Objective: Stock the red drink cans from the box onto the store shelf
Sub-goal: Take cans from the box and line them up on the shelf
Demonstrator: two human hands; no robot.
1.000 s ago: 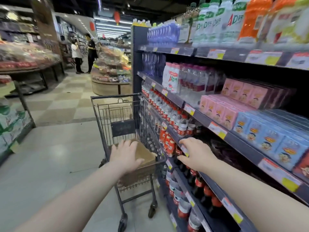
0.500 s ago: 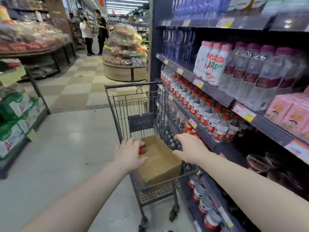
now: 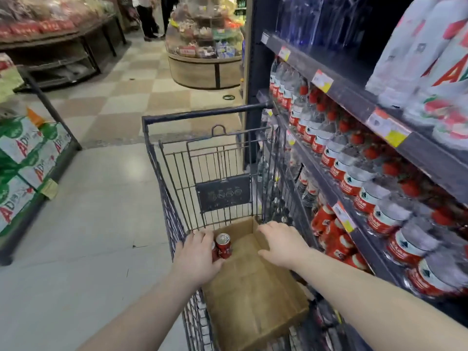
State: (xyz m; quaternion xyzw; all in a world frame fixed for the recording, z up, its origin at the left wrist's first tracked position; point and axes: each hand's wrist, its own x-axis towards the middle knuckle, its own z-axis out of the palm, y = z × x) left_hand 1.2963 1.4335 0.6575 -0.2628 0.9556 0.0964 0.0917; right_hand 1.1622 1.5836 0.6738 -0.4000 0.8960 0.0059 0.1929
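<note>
Fingers (image 3: 202,236) of left hand (image 3: 196,258) stretched toward far left corner of cardboard box (image 3: 253,300), laid over a second red can (image 3: 214,250) with only a sliver visible; closed round it or merely resting on it, cannot tell. Thumb lower down, pointing right, at the foot of red drink can (image 3: 223,245), touching or just beside. That can upright, silver top up, in the box's far left corner, just right of the hand. Remaining box floor bare cardboard

Right hand (image 3: 282,245) palm down on the box's right wall, fingers (image 3: 266,228) loose and spread, grasping nothing, tips near the far end of that wall

Box inside wire shopping cart (image 3: 202,113), toward its near end; cart close beside store shelf (image 3: 354,103) on the right. At cart height on the shelf, rows of clear bottles (image 3: 329,153) with red caps and red labels; below those, red containers (image 3: 326,224), too blurred to call cans or bottles. Higher up, white bottles (image 3: 417,46) with red and green print. Yellow and white price tags (image 3: 322,81) along the shelf edges

Across the aisle to the left, stacked green and white cartons (image 3: 25,148) on a low rack. Beyond the cart, round display stand (image 3: 205,64) piled with packets, on checkered floor; farther off, legs of 2 people (image 3: 149,21) standing
</note>
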